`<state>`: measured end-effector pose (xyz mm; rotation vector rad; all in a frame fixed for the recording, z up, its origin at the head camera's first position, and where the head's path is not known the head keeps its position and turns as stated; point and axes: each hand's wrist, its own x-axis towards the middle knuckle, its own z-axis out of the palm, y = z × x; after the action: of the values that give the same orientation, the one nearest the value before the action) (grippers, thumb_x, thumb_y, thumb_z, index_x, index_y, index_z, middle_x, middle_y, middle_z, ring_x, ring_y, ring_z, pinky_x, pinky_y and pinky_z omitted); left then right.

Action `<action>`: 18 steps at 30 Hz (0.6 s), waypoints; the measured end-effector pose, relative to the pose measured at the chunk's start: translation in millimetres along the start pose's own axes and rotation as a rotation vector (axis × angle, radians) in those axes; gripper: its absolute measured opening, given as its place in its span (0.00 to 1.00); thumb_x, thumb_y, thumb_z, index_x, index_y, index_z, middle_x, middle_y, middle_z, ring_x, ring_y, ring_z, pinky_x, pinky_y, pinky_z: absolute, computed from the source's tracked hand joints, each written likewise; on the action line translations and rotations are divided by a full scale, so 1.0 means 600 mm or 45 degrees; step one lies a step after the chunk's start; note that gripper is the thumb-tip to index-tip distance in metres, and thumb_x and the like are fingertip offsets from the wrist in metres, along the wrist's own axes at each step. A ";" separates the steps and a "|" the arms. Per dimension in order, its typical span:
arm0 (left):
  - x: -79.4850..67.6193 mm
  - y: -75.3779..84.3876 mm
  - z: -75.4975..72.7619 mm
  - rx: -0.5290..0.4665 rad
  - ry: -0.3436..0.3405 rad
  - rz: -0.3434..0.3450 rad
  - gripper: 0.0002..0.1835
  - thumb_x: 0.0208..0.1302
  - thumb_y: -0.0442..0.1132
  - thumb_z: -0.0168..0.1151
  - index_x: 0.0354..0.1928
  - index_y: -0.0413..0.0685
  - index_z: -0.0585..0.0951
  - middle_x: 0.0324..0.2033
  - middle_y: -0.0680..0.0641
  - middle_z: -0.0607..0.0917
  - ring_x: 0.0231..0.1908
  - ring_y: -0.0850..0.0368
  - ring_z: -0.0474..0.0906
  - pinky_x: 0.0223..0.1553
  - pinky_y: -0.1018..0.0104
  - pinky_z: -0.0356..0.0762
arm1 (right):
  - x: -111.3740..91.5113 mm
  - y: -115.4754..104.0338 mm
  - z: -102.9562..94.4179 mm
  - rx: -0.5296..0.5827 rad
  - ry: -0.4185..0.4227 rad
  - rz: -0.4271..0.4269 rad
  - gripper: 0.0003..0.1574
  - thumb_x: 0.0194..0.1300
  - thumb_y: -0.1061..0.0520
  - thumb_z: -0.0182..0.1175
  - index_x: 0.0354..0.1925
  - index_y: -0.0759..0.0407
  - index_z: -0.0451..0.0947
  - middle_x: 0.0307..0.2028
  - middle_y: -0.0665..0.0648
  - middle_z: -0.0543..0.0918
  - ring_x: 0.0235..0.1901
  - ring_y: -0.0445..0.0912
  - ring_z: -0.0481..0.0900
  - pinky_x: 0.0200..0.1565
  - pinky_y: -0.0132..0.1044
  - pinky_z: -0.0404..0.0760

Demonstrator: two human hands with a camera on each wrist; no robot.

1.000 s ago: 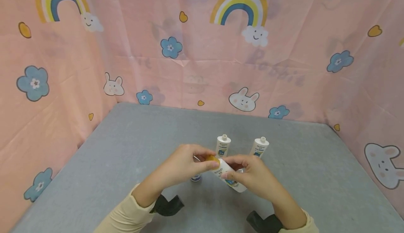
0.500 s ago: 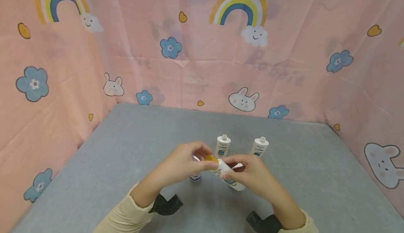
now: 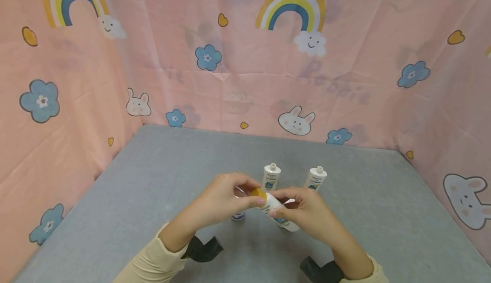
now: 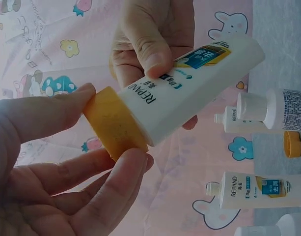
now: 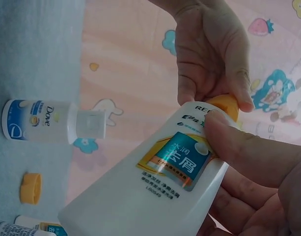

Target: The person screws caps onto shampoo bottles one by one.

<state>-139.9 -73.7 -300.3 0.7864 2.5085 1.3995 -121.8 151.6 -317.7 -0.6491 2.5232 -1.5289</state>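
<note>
The white bottle (image 5: 165, 177) marked REPAND is up off the table (image 3: 172, 159), tilted, its yellow cap (image 4: 116, 123) end raised toward the left hand (image 3: 224, 197). That hand's thumb and fingers pinch the cap from opposite sides; the right hand (image 3: 307, 208) clamps the bottle's body, thumb on the label, other fingers behind. Beyond the bottle stand two uncapped bottles, one (image 3: 271, 177) straight behind it and one (image 3: 316, 178) to its right; a Dove bottle (image 5: 42, 120) stands to its left. Lower than the bottle, a loose yellow cap (image 5: 31, 188) sits on the table.

The step looks like working the cap at the neck; which way cannot be told. Done well, the right hand resists twisting without squeezing the likely soft walls, while the left keeps the cap square to the bottle, turning in short strokes.
</note>
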 end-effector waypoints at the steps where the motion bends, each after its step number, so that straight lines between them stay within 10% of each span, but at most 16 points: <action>1: 0.000 0.000 -0.001 0.005 -0.006 0.011 0.15 0.62 0.42 0.71 0.48 0.44 0.85 0.39 0.53 0.86 0.41 0.61 0.81 0.46 0.70 0.82 | 0.000 0.000 -0.001 -0.001 -0.007 -0.004 0.20 0.60 0.57 0.70 0.49 0.66 0.84 0.46 0.63 0.87 0.38 0.41 0.84 0.38 0.30 0.85; 12: -0.002 -0.001 -0.003 0.017 -0.037 0.131 0.17 0.62 0.40 0.71 0.50 0.41 0.84 0.42 0.50 0.86 0.42 0.60 0.82 0.48 0.72 0.82 | -0.004 0.007 -0.009 0.053 -0.072 0.031 0.22 0.59 0.55 0.71 0.49 0.67 0.84 0.42 0.65 0.87 0.32 0.40 0.86 0.35 0.34 0.86; 18: -0.001 0.003 -0.003 -0.039 -0.032 0.034 0.19 0.64 0.44 0.69 0.54 0.45 0.80 0.42 0.52 0.84 0.43 0.60 0.80 0.46 0.71 0.82 | -0.004 0.004 -0.006 0.053 0.006 0.026 0.22 0.59 0.56 0.71 0.49 0.67 0.84 0.46 0.66 0.87 0.36 0.40 0.87 0.37 0.32 0.86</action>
<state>-139.4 -74.6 -297.7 0.8296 2.4610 1.4236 -121.7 156.5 -318.4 -0.6131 2.4859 -1.5735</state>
